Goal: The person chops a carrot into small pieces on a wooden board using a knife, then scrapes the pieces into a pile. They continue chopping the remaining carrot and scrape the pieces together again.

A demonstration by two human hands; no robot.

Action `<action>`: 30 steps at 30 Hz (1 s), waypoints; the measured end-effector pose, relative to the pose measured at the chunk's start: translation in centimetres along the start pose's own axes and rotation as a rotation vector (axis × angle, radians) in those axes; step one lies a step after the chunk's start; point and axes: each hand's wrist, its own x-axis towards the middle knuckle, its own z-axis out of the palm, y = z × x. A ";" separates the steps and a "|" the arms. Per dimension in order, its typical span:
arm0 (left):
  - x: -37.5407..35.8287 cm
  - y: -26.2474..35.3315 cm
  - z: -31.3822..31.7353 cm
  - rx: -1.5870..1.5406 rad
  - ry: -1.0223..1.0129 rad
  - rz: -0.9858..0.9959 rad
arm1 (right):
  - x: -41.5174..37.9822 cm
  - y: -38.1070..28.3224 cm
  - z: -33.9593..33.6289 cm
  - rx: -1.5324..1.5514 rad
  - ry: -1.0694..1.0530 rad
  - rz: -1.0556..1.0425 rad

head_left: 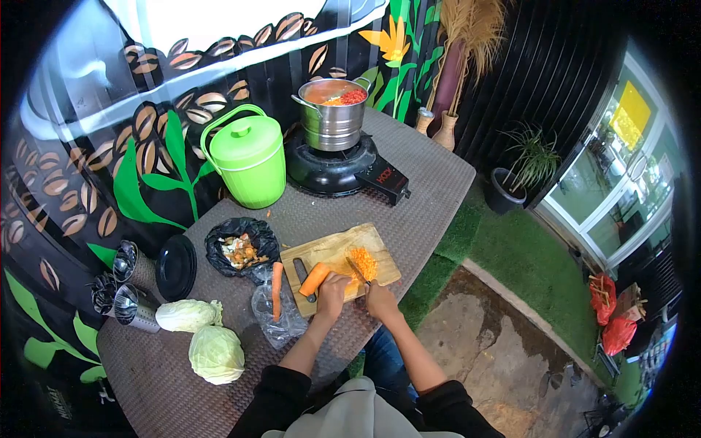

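Note:
A wooden cutting board (pixel 386 264) lies on the table in front of me. My right hand (pixel 380 301) is wrapped round the handle of a knife (pixel 355 269), its blade pointing away over the board beside a heap of diced carrot (pixel 366 261). Close by on the left, my left hand (pixel 334 293) is closed, its fingertips pressing carrot against the board near the blade; the fingers partly hide that piece. A thick peeled carrot piece (pixel 314 278) rests left of this hand. Beside it lies a dark-handled tool (pixel 300 269). A whole carrot (pixel 277 290) sits off the board, on a clear plastic bag (pixel 272 321).
A black bag of peelings (pixel 243 248) sits behind the board. Cabbage (pixel 217 355), napa cabbage (pixel 188 315), black plates (pixel 176 268) and metal utensil holders (pixel 136 308) stand left. Farther back are a lidded green bucket (pixel 252 166) and a pot (pixel 332 125) on a stove (pixel 328 171).

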 end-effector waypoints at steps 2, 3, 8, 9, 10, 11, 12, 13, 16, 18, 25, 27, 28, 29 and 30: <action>0.0 -0.2 -0.1 0.008 -0.039 -0.010 | -0.3 0.4 0.9 -0.011 0.006 0.018; 0.0 0.0 -0.3 0.010 -0.037 -0.010 | -0.7 0.0 0.9 -0.022 0.008 0.036; 0.0 0.3 -0.3 -0.048 -0.019 -0.031 | -0.3 -0.7 1.5 0.023 0.012 0.106; -0.2 0.1 -0.2 -0.048 -0.021 -0.033 | 0.2 -0.1 1.6 0.025 0.000 0.083; -0.2 0.0 -0.1 -0.032 -0.031 -0.027 | 0.7 0.5 1.3 0.026 0.002 0.085; 0.0 -0.2 0.0 -0.016 -0.037 -0.019 | 1.4 1.1 0.8 0.014 -0.043 0.049; 0.2 0.1 -0.2 -0.015 -0.033 -0.016 | 1.7 1.1 0.2 0.001 -0.089 0.011; 0.1 0.4 -0.4 -0.013 -0.042 -0.034 | 1.6 0.7 0.1 0.000 -0.087 0.007; -0.1 0.3 -0.4 -0.017 -0.037 -0.042 | -0.3 -0.8 0.6 -0.066 -0.090 0.056; 0.0 0.4 -0.5 -0.021 -0.027 -0.024 | -1.7 -2.1 1.6 0.011 -0.008 0.182; 0.0 0.2 -0.2 -0.030 -0.009 -0.018 | 3.2 1.3 -0.4 -0.052 -0.120 -0.017; 0.0 0.2 -0.3 -0.036 -0.004 -0.023 | 3.4 0.7 -1.7 -0.054 -0.165 0.028; 0.0 0.5 -0.5 -0.040 -0.015 -0.035 | 3.3 0.5 -2.0 -0.074 -0.176 0.025; 0.1 0.8 -0.7 -0.044 -0.027 -0.047 | 3.3 0.1 -2.2 -0.094 -0.186 0.022; 0.2 0.8 -0.7 -0.044 -0.025 -0.046 | 2.6 -0.1 -1.8 -0.094 -0.185 0.021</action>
